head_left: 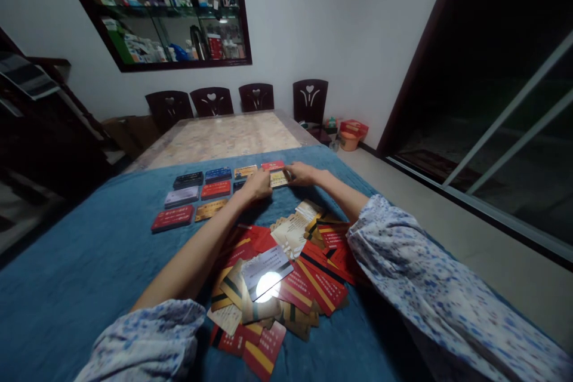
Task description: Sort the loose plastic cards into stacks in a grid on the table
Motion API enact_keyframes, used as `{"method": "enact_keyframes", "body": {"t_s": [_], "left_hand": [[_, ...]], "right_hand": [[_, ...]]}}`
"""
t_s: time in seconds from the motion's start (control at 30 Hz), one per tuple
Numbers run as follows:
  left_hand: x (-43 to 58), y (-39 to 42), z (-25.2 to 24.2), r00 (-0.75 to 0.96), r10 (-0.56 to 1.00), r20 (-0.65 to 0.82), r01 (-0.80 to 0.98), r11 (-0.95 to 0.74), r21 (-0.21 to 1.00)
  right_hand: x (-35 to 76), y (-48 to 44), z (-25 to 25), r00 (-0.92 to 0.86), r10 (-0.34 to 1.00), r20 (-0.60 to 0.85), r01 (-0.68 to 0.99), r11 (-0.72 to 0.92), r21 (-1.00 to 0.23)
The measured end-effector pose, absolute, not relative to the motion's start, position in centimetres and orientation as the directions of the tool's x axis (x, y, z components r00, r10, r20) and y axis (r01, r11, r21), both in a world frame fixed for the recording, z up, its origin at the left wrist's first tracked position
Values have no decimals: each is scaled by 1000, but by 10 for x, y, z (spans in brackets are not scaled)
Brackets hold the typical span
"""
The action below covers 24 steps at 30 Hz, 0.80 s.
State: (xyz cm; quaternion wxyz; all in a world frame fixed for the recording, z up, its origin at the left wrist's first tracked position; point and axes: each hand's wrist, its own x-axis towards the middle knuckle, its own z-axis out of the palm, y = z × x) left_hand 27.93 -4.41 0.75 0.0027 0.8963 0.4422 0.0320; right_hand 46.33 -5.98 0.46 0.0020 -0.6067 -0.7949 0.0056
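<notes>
The person is leaning both arms over a table spread with a blue cloth (pixel 102 286), and a small pale yellow stack of cards (pixel 279 178) is lying between the two hands, just in front of a red stack (pixel 273 165). The left hand (pixel 258 184) is curling its fingers in at the near left side of the pale yellow stack; I am not managing to tell whether it is pinching anything. The right hand (pixel 301 173) is bending its fingers at the opposite side, and whether they are pressing or only resting there is escaping me too. The cards are looking light and fairly stiff, and their shine is suggesting slick faces, so a stack is likely to fan out if pushed from one side only. Opposite edges are seeming the best hold, with gentle, even pressure. Nearer the body, a loose heap of cards (pixel 322 277) is sprawling at all angles; there, lifting one by a free corner is looking easiest.
</notes>
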Motion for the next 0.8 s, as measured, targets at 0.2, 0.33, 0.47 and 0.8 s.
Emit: {"method": "enact_keyframes", "body": {"t_s": [0.2, 0.33, 0.47, 0.8], "left_hand": [[285, -36, 7, 616, 788, 8, 787, -616, 28], [285, -33, 9, 632, 775, -29, 775, -631, 33], [285, -30, 10, 641, 765, -58, 767, -640, 36], [288, -22, 8, 646, 757, -103, 761, -649, 7]], "right_hand": [[463, -52, 1, -246, 968, -48, 969, 246, -8], [460, -52, 5, -262, 962, -78, 965, 262, -15], [455, -53, 11, -275, 955, -112, 961, 276, -15], [446, -47, 11, -256, 951, -172, 964, 265, 30]]}}
